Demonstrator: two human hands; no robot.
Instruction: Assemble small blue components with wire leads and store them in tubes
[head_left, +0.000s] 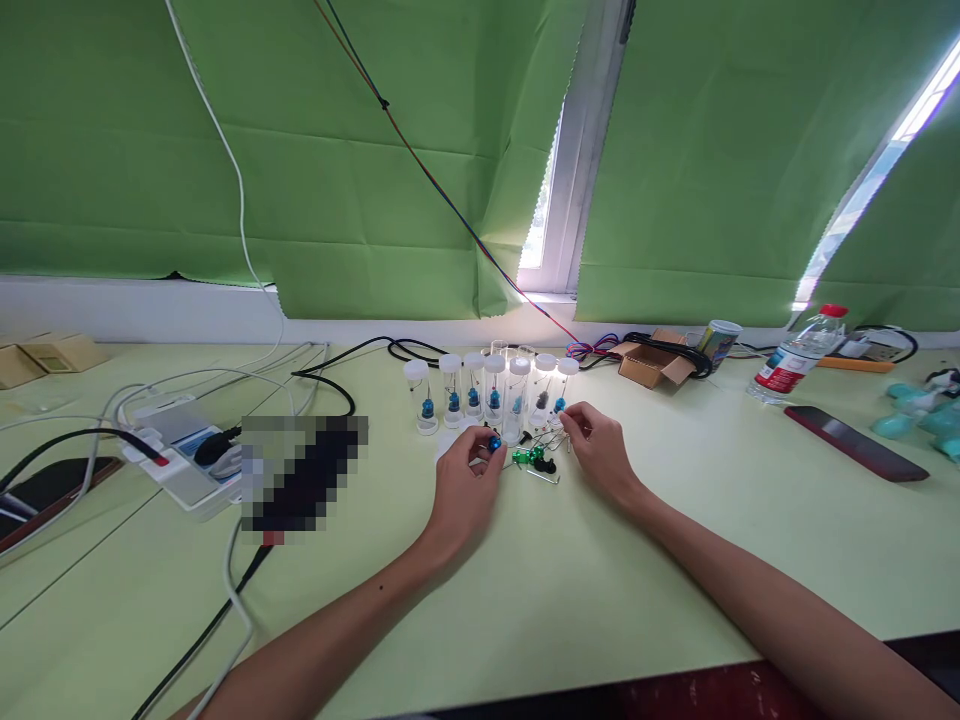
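My left hand pinches a small shiny blue part between thumb and fingertips; its exact kind is too small to tell. To the right, the fingertips of my right hand are pressed together beside the small parts, and whatever they hold is too small to make out. Between the hands lie a green metallic part, black pieces and a thin L-shaped metal key. Just behind stands a row of clear tubes with white caps, several with blue parts inside.
Behind the tubes are coiled cables and an open cardboard box. A water bottle and a phone are on the right. On the left sit a white power strip and cables; a blurred patch covers a dark object.
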